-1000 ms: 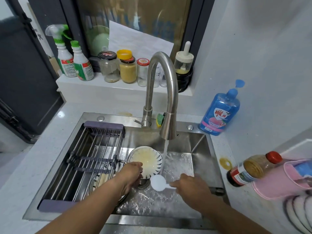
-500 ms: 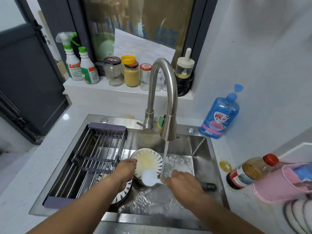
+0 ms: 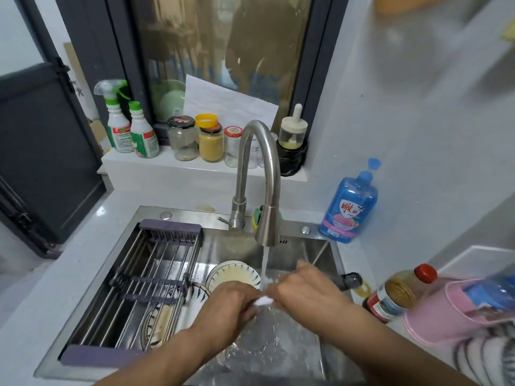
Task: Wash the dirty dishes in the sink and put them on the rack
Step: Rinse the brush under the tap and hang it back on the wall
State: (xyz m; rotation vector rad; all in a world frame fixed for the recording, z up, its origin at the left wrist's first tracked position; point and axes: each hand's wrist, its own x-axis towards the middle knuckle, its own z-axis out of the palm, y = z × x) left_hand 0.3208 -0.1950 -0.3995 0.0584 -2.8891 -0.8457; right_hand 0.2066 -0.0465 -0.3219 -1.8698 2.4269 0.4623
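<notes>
I see L hand (image 3: 225, 305) and R hand (image 3: 309, 291) together over the sink (image 3: 328, 252), both curled round the white spoon (image 3: 264, 300); only a bit of it shows btwn them. Water from the tap (image 3: 262, 174) runs onto it. Dirty bowl (image 3: 234, 275) sits just behind L hand. A plate (image 3: 160, 321) lies under the rack (image 3: 156, 274), sink's left side.
</notes>
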